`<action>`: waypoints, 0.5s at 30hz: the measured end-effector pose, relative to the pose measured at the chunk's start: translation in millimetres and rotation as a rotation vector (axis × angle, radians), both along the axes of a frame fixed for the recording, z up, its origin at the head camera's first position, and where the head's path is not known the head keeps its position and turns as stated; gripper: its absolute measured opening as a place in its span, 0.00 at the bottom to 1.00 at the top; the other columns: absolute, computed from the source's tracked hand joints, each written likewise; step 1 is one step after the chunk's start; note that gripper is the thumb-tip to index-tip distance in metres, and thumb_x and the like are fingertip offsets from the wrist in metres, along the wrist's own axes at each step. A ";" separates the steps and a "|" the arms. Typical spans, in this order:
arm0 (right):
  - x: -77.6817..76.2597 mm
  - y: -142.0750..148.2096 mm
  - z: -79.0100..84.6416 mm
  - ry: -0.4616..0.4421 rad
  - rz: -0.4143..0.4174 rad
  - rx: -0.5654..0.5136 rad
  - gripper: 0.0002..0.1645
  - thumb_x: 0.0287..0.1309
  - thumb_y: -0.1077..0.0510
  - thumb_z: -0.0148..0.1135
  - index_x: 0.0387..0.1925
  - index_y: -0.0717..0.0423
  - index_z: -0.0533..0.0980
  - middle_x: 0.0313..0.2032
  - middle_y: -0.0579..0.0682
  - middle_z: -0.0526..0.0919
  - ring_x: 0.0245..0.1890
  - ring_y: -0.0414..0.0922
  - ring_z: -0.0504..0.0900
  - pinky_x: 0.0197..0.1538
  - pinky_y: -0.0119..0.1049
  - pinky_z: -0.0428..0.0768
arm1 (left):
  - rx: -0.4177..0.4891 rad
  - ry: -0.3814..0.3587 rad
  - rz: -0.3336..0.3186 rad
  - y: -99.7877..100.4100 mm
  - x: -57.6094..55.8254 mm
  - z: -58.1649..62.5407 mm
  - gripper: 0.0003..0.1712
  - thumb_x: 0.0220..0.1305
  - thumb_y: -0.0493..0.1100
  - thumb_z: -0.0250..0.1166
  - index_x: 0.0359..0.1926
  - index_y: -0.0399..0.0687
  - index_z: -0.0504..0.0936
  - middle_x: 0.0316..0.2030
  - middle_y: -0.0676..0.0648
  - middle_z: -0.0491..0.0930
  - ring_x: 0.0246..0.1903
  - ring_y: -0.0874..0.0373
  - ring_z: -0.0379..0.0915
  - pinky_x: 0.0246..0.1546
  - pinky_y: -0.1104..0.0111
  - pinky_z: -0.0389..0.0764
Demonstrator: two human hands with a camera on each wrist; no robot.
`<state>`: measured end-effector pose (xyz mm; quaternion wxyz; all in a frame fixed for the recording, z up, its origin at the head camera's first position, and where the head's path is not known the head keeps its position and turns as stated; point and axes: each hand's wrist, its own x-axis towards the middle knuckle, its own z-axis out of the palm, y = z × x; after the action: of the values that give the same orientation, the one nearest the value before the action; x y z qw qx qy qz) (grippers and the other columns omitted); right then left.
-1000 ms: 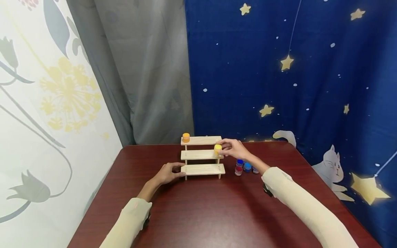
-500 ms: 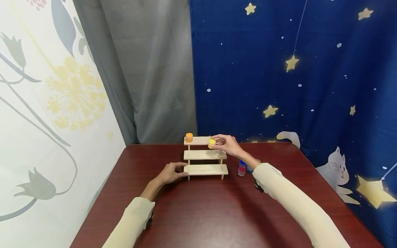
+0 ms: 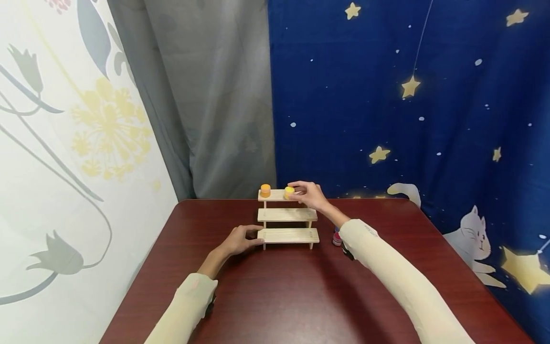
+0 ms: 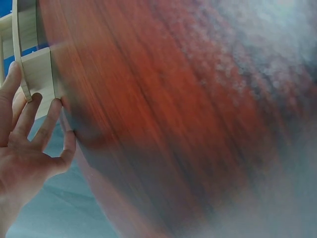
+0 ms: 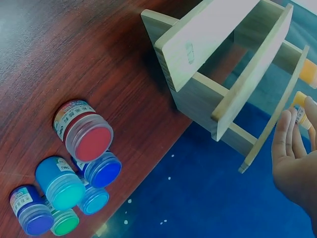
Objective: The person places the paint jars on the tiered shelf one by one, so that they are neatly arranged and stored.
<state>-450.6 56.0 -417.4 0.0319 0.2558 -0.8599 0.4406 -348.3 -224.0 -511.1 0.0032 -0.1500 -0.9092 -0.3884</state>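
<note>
A three-tier wooden display stand (image 3: 287,215) is on the table, seen from the side in the right wrist view. My left hand (image 3: 236,240) holds the left end of its lowest tier, thumb in front; the left wrist view shows fingertips against the wood. My right hand (image 3: 312,195) pinches a small yellow paint jar (image 3: 289,192) at the top tier, right of an orange paint jar (image 3: 265,191). Whether the yellow jar's base touches the board cannot be told. In the right wrist view, my right fingers partly cover the yellow jar.
Right of the stand, several paint jars stand grouped on the dark red table (image 3: 275,296): a red jar (image 5: 88,131), a turquoise jar (image 5: 59,183), a purple jar (image 5: 31,210), a green jar (image 5: 64,221) and blue ones. A grey curtain (image 3: 223,105) and a blue star-patterned curtain (image 3: 343,95) hang behind.
My right hand has carried the yellow paint jar from near the middle tier's right end up and leftward to the top tier. My left hand has stayed at the stand.
</note>
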 end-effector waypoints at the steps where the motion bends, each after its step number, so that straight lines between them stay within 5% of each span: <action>1: -1.3 -1.0 -1.0 0.002 -0.001 0.000 0.29 0.63 0.60 0.74 0.65 0.60 0.79 0.52 0.60 0.87 0.33 0.46 0.88 0.31 0.33 0.82 | 0.000 0.000 -0.002 0.2 0.0 0.1 0.26 0.63 0.46 0.77 0.61 0.48 0.85 0.52 0.44 0.86 0.50 0.50 0.82 0.50 0.56 0.82; 7: -8.9 -6.1 -7.3 0.000 -0.024 -0.011 0.28 0.62 0.60 0.75 0.63 0.59 0.80 0.51 0.59 0.88 0.34 0.51 0.89 0.30 0.33 0.82 | -0.004 0.001 -0.011 0.6 0.6 0.2 0.26 0.64 0.47 0.76 0.62 0.48 0.85 0.52 0.44 0.86 0.51 0.51 0.82 0.50 0.55 0.82; 15: -13.8 -11.8 -6.1 -0.011 -0.023 -0.002 0.27 0.63 0.59 0.74 0.63 0.56 0.81 0.51 0.57 0.89 0.37 0.46 0.88 0.32 0.39 0.84 | 0.001 -0.001 0.000 -0.3 0.6 0.5 0.26 0.64 0.47 0.76 0.62 0.48 0.85 0.51 0.44 0.86 0.50 0.52 0.82 0.50 0.55 0.81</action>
<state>-464.4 44.2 -423.6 0.0326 0.2437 -0.8623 0.4427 -347.7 -224.2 -510.7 0.0030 -0.1500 -0.9090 -0.3888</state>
